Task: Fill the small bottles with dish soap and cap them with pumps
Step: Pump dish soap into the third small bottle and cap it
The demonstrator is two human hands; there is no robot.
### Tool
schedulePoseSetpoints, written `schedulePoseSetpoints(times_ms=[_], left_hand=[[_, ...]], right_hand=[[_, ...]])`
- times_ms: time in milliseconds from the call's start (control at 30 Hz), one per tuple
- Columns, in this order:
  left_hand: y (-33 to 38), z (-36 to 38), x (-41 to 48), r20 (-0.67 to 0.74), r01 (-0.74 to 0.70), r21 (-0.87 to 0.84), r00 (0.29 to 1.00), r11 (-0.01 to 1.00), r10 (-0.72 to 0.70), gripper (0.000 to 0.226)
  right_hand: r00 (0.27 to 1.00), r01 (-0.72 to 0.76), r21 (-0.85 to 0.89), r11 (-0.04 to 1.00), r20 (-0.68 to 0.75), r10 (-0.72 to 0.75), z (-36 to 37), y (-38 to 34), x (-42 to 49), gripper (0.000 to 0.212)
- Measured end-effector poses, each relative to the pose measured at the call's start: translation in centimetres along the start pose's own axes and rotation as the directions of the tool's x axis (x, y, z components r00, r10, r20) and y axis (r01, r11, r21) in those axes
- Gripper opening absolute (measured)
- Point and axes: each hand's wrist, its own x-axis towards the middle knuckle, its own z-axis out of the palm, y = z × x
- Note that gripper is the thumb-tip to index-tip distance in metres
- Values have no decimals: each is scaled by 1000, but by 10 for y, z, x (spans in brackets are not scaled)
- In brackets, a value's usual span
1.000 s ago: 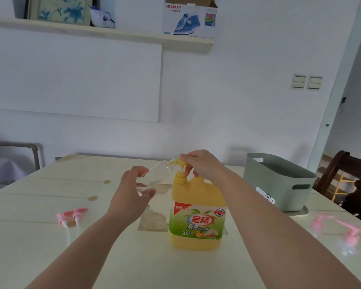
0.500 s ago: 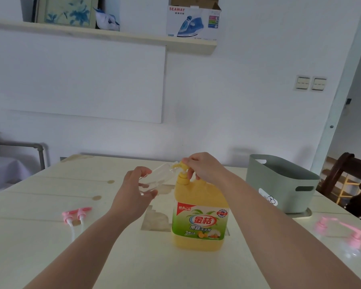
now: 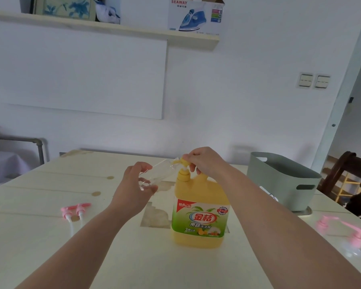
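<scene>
Hardly anything has shifted in the last second: both hands keep their holds, and only the view has drifted a little. My left hand [image 3: 133,190] grips the small clear bottle [image 3: 158,174] near its base, tilted so its mouth meets the spout of the yellow pump [image 3: 183,161]. My right hand [image 3: 206,161] is curled over that pump atop the dish soap jug [image 3: 200,215]. The jug stands upright mid-tabletop [image 3: 50,247] and hides part of a pale square patch [image 3: 154,215] behind it. My right forearm crosses in front of the grey-green basket [image 3: 279,184]. A pair of pink pumps [image 3: 75,209] lies at the left, well apart from the jug. At the right edge, the other pink pumps [image 3: 325,222] are too blurred to make out further. A dark chair [image 3: 342,174] stands beyond the basket.
</scene>
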Motion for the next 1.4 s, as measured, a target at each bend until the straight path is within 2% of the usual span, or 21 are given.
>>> schedulePoseSetpoints(times_ms=[133,300,500,733,933,1267,1400], left_hand=[[0,0,-1,8,-3,13,1000,1000,3,40],[4,0,-1,-16,-3,-2,1000,1000,3,40],[2,1,-1,-14,-3,5,1000,1000,3,40],[0,1,-1,-8,22,4,1000,1000,-22,39],[2,1,1,-9,40,-27,999,999,-40,40],[-2,2,0,5,47,-26,999,999,-47,39],[0,0,-1,7,30,-19,1000,999,-30,39]], right_hand=[[1000,-4,-26,1000,20,4,0,1,-2,30],[999,-39,85,996,29,36,-3,-3,-3,27],[1000,-20,30,999,-5,20,0,-2,-2,29],[999,-31,-23,999,18,32,1,0,0,28],[996,-69,114,991,62,62,-8,-6,-3,25],[998,-64,8,998,23,63,0,-6,2,32],[998,-54,18,998,44,54,-3,-6,-3,33]])
